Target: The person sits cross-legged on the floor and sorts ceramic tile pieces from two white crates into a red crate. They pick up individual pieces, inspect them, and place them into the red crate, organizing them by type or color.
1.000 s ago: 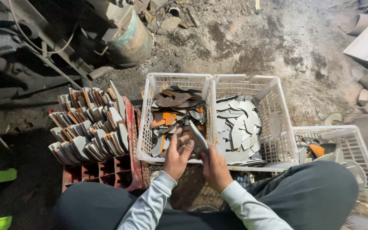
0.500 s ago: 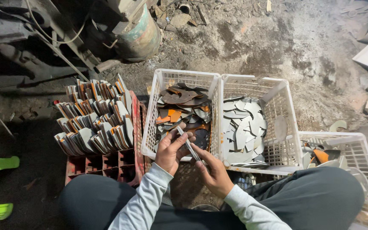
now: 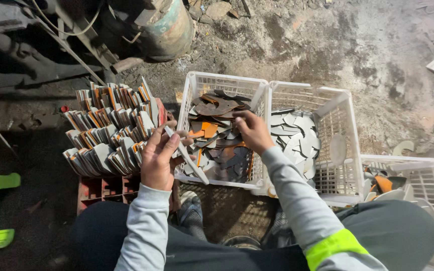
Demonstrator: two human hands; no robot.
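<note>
Your left hand [image 3: 157, 159] is up in front of you, fingers curled around a thin grey curved piece [image 3: 186, 153] that slants from near your fingertips down toward the near rim of the left white basket [image 3: 195, 83]. That's a firm hold, thumb on one side and fingers on the other. Just to the left of that hand sit the stacked pieces [image 3: 111, 128], rows of grey and orange-edged shapes packed on edge atop a red crate [image 3: 96, 188].

Your right hand [image 3: 251, 129] reaches into the left white basket, fingers bent down onto the loose pile of brown, orange and grey cut pieces [image 3: 217, 130]. You're touching the pile, but whether the fingers have closed on one of them, I cannot tell from here.

Beside it, touching wall to wall, the middle white basket [image 3: 337, 108] holds pale grey flat pieces [image 3: 297, 138]. A third white basket [image 3: 423, 173] sits at your right knee with a few grey and orange scraps inside.

Beyond the baskets lies dusty ground, with a rusty greenish drum [image 3: 169, 27] up at the top. Your grey sleeves show, the right one with a bright yellow-green band [image 3: 333, 245].
</note>
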